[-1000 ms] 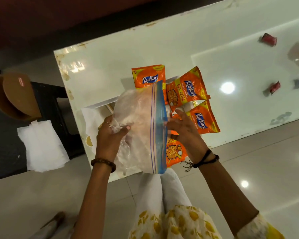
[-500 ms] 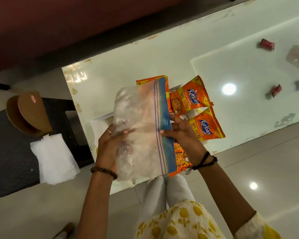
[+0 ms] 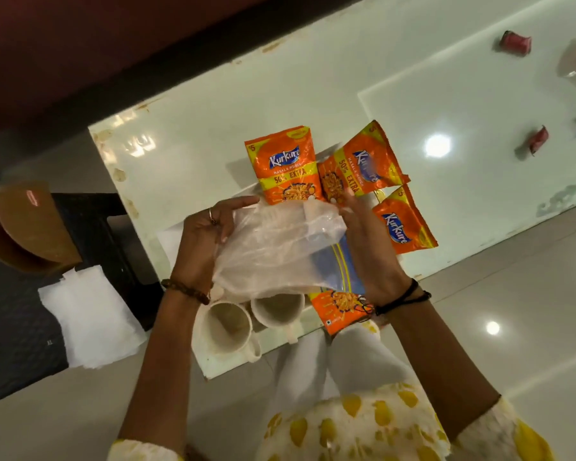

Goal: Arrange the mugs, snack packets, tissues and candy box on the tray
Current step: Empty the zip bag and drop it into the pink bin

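Both hands hold a clear zip bag [image 3: 280, 247] with a blue seal strip above the tray. My left hand [image 3: 203, 241] grips its left side and my right hand [image 3: 369, 247] grips its right side. Orange snack packets lie around: one [image 3: 286, 168] upright beyond the bag, one [image 3: 356, 168] tilted to its right, one [image 3: 403, 224] by my right hand, and another [image 3: 340, 309] under my right wrist. Two cream mugs [image 3: 225, 327] [image 3: 276, 309] stand at the near edge of the white tray [image 3: 220, 364]. The bag hides the tray's middle.
The tray rests on a pale glossy table [image 3: 313, 94]. Red wrapped candies [image 3: 514, 43] [image 3: 537, 144] lie at the far right. A black stool [image 3: 90, 247] at the left carries white tissues [image 3: 87, 317] and a brown round object [image 3: 24, 227].
The bag has gone from upright to folded down flat between my hands, with the seal strip now low at the right. The two mugs and the far packet have come into view.
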The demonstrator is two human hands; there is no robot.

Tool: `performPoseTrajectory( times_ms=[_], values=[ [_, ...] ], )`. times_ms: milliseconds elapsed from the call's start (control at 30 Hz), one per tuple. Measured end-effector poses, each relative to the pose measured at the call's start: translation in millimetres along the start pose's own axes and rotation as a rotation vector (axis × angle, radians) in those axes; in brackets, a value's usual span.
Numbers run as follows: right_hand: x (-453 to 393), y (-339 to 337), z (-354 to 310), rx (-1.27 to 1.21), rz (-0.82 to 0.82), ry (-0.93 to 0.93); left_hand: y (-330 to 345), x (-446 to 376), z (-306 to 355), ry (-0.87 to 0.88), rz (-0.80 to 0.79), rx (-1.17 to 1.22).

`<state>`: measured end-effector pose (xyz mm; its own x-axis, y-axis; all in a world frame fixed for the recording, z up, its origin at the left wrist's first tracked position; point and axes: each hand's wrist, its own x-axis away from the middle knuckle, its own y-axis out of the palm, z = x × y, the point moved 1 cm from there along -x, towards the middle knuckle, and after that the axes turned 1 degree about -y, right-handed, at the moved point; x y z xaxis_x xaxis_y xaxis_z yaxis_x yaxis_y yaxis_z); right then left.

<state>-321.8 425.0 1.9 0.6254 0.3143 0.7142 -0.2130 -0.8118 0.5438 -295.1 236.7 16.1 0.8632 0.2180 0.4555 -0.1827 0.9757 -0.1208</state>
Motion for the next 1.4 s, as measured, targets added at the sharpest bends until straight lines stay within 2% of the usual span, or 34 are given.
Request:
performPoseTrajectory(
  times_ms=[67,133,200,267,367,433,567,700,867,967,1067,1167,1300,1400],
  values=[
    [6.3,3.1,3.0,0.074,-0.083,0.145,2.4,-4.8,9.5,0.040,-0.044,-0.027],
    [11.6,-1.5,4.4,0.137,-0.036,0.174,11.9,-9.7,17.0,0.046,-0.026,-0.040],
    [14.8,-12.7,4.2,0.167,0.044,0.062,17.2,-16.8,17.4,-0.007,0.096,0.000],
    [17.5,-20.9,-4.5,0.189,0.068,-0.050,28.1,-18.5,16.3,-0.211,0.152,0.234],
    [22.4,-37.8,-17.0,0.229,0.119,-0.163,38.2,-9.4,13.0,-0.370,0.090,0.371],
    [27.9,-50.1,-27.9,0.282,0.159,-0.211,57.3,-0.5,11.2,-0.410,0.041,0.329],
    [46.5,-79.8,-49.6,0.278,0.218,-0.268,118.7,17.7,13.2,-0.198,-0.029,-0.070],
    [70.9,-125.4,-90.2,0.256,0.283,-0.118,187.8,25.8,30.1,-0.070,-0.012,-0.192],
    [94.5,-191.7,-149.7,0.307,0.207,-0.134,282.4,27.7,54.3,0.042,0.019,-0.181],
    [106.7,-232.9,-189.6,0.246,0.189,-0.176,337.8,24.7,60.2,0.007,0.051,-0.132],
    [117.1,-267.2,-229.6,0.235,0.193,-0.213,391.7,22.1,65.2,-0.082,0.116,0.017],
    [125.4,-303.5,-268.5,0.246,0.283,-0.298,443.7,17.6,76.6,-0.127,0.118,0.134],
    [128.3,-338.9,-305.5,0.201,0.482,-0.433,497.8,4.8,99.7,-0.052,-0.005,0.100],
    [121.8,-357.5,-330.1,0.266,0.513,-0.458,530.0,-12.1,111.8,-0.017,-0.127,-0.041]
  ],
)
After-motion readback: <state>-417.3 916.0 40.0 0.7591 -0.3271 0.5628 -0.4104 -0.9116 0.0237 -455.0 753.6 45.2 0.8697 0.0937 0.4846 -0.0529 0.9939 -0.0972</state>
